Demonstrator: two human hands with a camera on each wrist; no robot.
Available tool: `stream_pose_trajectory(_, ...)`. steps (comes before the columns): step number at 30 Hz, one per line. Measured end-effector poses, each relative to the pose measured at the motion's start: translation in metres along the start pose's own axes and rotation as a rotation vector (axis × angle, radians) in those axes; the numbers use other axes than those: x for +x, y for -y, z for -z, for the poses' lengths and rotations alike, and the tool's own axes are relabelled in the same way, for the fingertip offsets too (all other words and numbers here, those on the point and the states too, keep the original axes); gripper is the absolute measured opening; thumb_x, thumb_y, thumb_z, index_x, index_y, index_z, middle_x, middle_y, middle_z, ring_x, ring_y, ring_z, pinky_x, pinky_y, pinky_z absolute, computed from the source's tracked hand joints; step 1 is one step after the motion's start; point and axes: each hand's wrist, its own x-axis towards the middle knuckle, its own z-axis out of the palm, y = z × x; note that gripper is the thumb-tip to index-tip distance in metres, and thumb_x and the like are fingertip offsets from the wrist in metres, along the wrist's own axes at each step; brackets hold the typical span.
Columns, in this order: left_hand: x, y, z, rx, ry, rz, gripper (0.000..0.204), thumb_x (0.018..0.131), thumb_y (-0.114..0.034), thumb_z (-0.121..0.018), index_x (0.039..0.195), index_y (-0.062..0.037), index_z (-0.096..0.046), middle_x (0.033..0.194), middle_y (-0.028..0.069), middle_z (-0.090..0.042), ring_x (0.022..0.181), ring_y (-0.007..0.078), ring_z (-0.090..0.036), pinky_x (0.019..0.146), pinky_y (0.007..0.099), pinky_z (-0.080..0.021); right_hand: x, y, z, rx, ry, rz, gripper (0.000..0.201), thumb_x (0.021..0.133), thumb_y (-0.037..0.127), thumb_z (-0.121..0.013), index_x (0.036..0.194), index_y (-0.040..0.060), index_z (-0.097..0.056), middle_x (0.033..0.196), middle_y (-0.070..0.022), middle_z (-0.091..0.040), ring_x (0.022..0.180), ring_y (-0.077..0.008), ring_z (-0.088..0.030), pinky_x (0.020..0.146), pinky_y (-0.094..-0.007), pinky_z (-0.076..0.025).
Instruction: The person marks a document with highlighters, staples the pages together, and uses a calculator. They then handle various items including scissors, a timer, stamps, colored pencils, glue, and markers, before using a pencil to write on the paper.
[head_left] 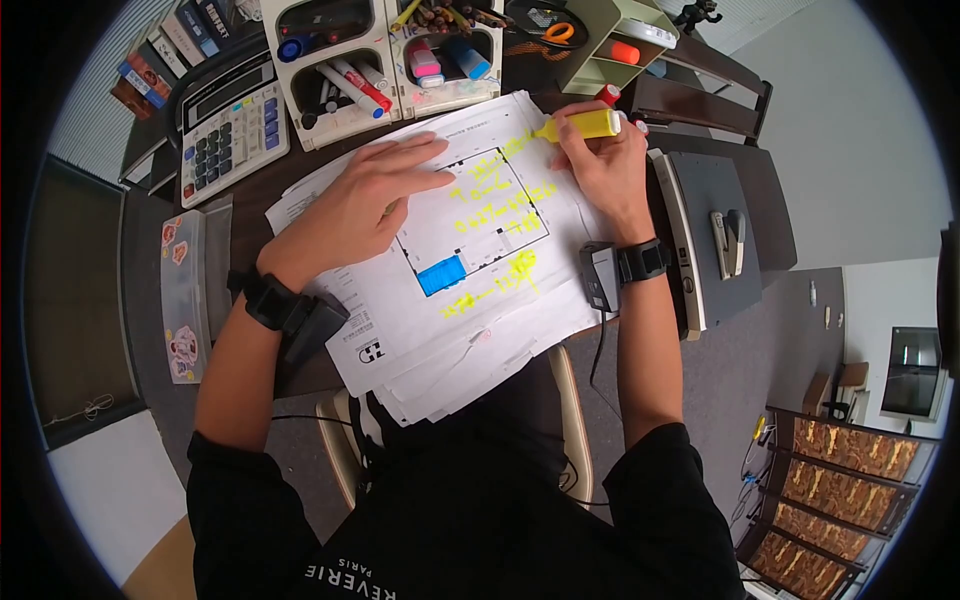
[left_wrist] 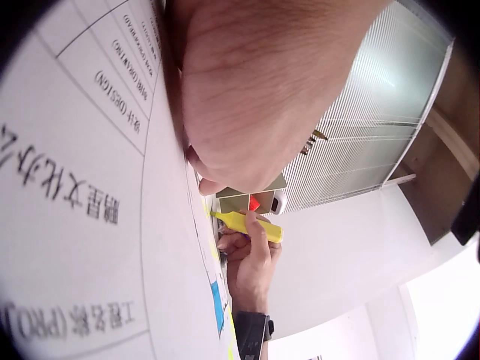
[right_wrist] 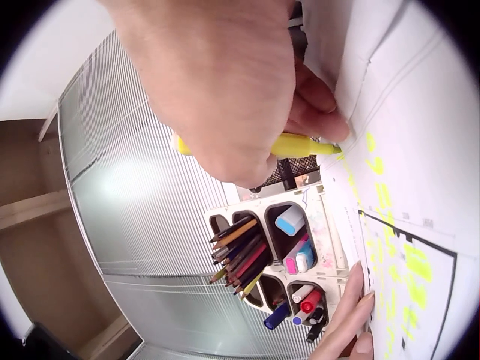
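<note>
In the head view my right hand (head_left: 605, 165) grips a yellow highlighter (head_left: 585, 125), its tip at the upper right of a printed floor plan (head_left: 385, 330). The right wrist view shows that tip right at the sheet beside a yellow mark. Yellow handwriting (head_left: 505, 205) covers part of the plan, with more yellow scribbles below its outline. A blue patch (head_left: 442, 275) fills the plan's lower left corner. My left hand (head_left: 365, 200) rests on the sheet's left side with fingers extended, holding nothing. Several papers lie stacked underneath.
A pen organizer (head_left: 390, 50) with markers and pencils stands behind the papers. At the left are a calculator (head_left: 235, 140) and a clear plastic box (head_left: 185, 330) with stickers. On the right, a stapler (head_left: 733, 245) sits on a dark flat case (head_left: 705, 200). Orange-handled scissors (head_left: 560, 33) lie at the back.
</note>
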Motion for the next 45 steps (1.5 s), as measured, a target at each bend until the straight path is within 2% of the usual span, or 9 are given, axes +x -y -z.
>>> stream_pose_trajectory(20, 0.002, -0.003, 0.003, -0.015, -0.067, -0.027, 0.042, 0.092, 0.007, -0.051, 0.128, -0.0061, -0.067, 0.147, 0.0146, -0.055, 0.143, 0.0280, -0.044, 0.118, 0.0396, -0.032, -0.003, 0.004, -0.005, 0.135, -0.033, 0.067, 0.022, 0.094, 0.009, -0.071, 0.117, 0.0055, -0.071, 0.091, -0.0030, -0.072, 0.072, -0.0062, -0.066, 0.051, -0.0213, -0.049)
stream_pose_trajectory(22, 0.006, -0.007, 0.006, -0.147, -0.270, -0.056, 0.035, 0.098, 0.001, -0.052, 0.129, -0.0050, -0.066, 0.133, 0.0127, -0.065, 0.118, 0.0230, -0.064, 0.101, 0.0338, -0.047, -0.003, 0.006, -0.004, 0.069, -0.019, 0.046, 0.025, 0.095, 0.005, -0.069, 0.119, 0.0010, -0.069, 0.100, -0.0057, -0.071, 0.077, -0.0083, -0.067, 0.053, -0.0215, -0.050)
stream_pose_trajectory(26, 0.001, -0.016, 0.015, -0.300, -0.329, 0.140, 0.024, 0.100, -0.004, -0.056, 0.120, 0.0004, -0.067, 0.117, 0.0114, -0.069, 0.087, 0.0133, -0.065, 0.077, 0.0281, -0.051, -0.004, 0.008, -0.003, 0.107, -0.007, 0.068, 0.025, 0.094, 0.004, -0.069, 0.119, 0.0014, -0.069, 0.100, -0.0051, -0.071, 0.079, -0.0092, -0.067, 0.055, -0.0220, -0.051)
stream_pose_trajectory(29, -0.002, -0.014, 0.016, -0.338, -0.307, 0.218, 0.016, 0.100, -0.010, -0.057, 0.110, 0.0019, -0.061, 0.100, 0.0065, -0.066, 0.069, 0.0058, -0.050, 0.059, 0.0242, -0.042, -0.007, 0.014, -0.004, 0.223, -0.070, 0.075, 0.022, 0.095, 0.008, -0.070, 0.116, 0.0017, -0.071, 0.086, -0.0032, -0.070, 0.065, -0.0072, -0.063, 0.054, -0.0214, -0.048)
stream_pose_trajectory(31, 0.002, -0.022, 0.019, -0.727, -0.361, 0.188, 0.014, 0.097, -0.014, -0.058, 0.104, -0.0043, -0.053, 0.080, 0.0029, -0.055, 0.067, 0.0055, -0.043, 0.052, 0.0229, -0.030, -0.008, 0.018, 0.003, 0.349, -0.106, 0.065, 0.022, 0.096, 0.008, -0.067, 0.114, -0.0037, -0.070, 0.079, -0.0039, -0.068, 0.061, -0.0070, -0.059, 0.051, -0.0208, -0.044)
stream_pose_trajectory(35, -0.002, -0.012, 0.019, -1.140, -0.248, 0.342, 0.022, 0.097, -0.015, -0.053, 0.116, -0.0077, -0.046, 0.084, -0.0025, -0.044, 0.066, 0.0039, -0.033, 0.054, 0.0205, -0.028, -0.006, 0.063, -0.001, 0.472, -0.005, 0.137, 0.024, 0.100, 0.014, -0.062, 0.108, -0.0068, -0.071, 0.075, -0.0074, -0.069, 0.050, -0.0078, -0.053, 0.047, -0.0231, -0.041)
stream_pose_trajectory(39, 0.006, -0.012, 0.013, -1.095, -0.334, 0.388, 0.021, 0.098, -0.013, -0.055, 0.116, -0.0067, -0.047, 0.091, 0.0006, -0.051, 0.069, 0.0052, -0.041, 0.057, 0.0219, -0.035, 0.001, 0.098, -0.048, 0.669, 0.217, 0.132, 0.021, 0.098, 0.012, -0.063, 0.101, -0.0065, -0.072, 0.084, -0.0086, -0.072, 0.052, -0.0083, -0.054, 0.048, -0.0238, -0.042)
stream_pose_trajectory(42, 0.005, -0.005, 0.005, -0.726, -0.380, 0.273, 0.028, 0.098, -0.012, -0.063, 0.121, -0.0046, -0.048, 0.112, 0.0082, -0.060, 0.099, 0.0175, -0.061, 0.085, 0.0320, -0.051, 0.011, 0.081, -0.071, 0.634, 0.345, 0.091, 0.017, 0.098, 0.011, -0.064, 0.099, -0.0048, -0.070, 0.087, -0.0086, -0.072, 0.054, -0.0087, -0.055, 0.049, -0.0243, -0.042)
stream_pose_trajectory(45, 0.004, -0.008, 0.006, -0.643, -0.355, 0.179, 0.030, 0.097, -0.007, -0.063, 0.122, -0.0023, -0.050, 0.115, 0.0068, -0.054, 0.110, 0.0169, -0.049, 0.103, 0.0325, -0.038, 0.012, 0.069, -0.080, 0.667, 0.302, 0.021, 0.014, 0.097, 0.007, -0.066, 0.106, -0.0034, -0.065, 0.083, -0.0071, -0.067, 0.056, -0.0088, -0.056, 0.048, -0.0239, -0.042)
